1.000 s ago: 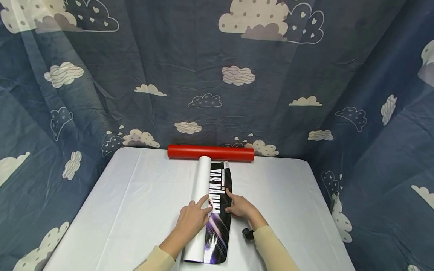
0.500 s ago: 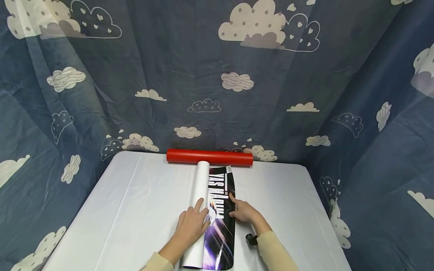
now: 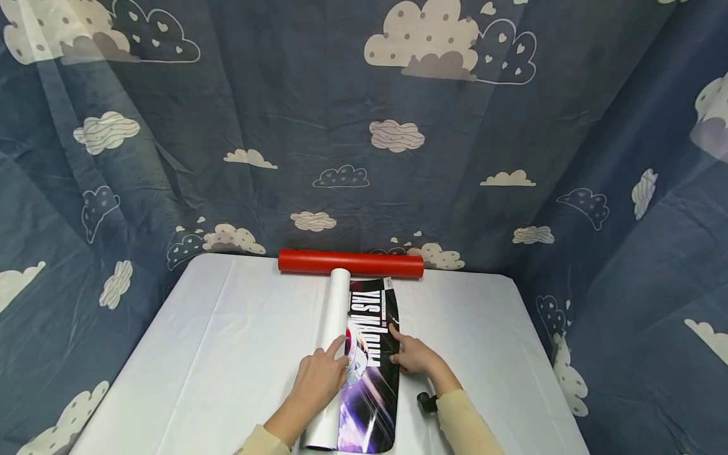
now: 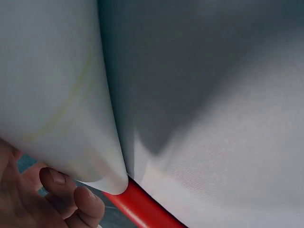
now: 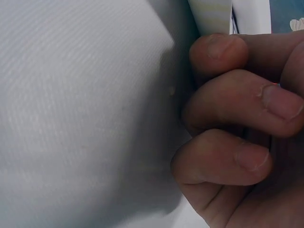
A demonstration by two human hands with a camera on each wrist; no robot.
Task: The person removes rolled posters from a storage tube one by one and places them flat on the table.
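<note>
A partly unrolled poster lies lengthwise on the white table; its white roll (image 3: 339,303) is on the left. The printed part of the poster (image 3: 370,398), black and purple with large white lettering, spreads to the right. My left hand (image 3: 321,379) rests over the roll, index finger and thumb reaching across it. In the left wrist view its other fingers (image 4: 71,194) bend loosely beside the roll. My right hand (image 3: 418,357) pinches the poster's right edge between thumb and index finger. The right wrist view shows its remaining fingers (image 5: 223,156) curled near the table.
A red tube (image 3: 349,263) lies crosswise along the back of the white table (image 3: 244,341), just beyond the roll's far end. Dark blue cloth (image 3: 273,95) with cloud prints hangs behind and at both sides. A small black device (image 3: 426,402) sits at the right wrist.
The right hand has drawn the poster's edge to the right, so more of the printed face shows. The left hand has shifted slightly left with the roll.
</note>
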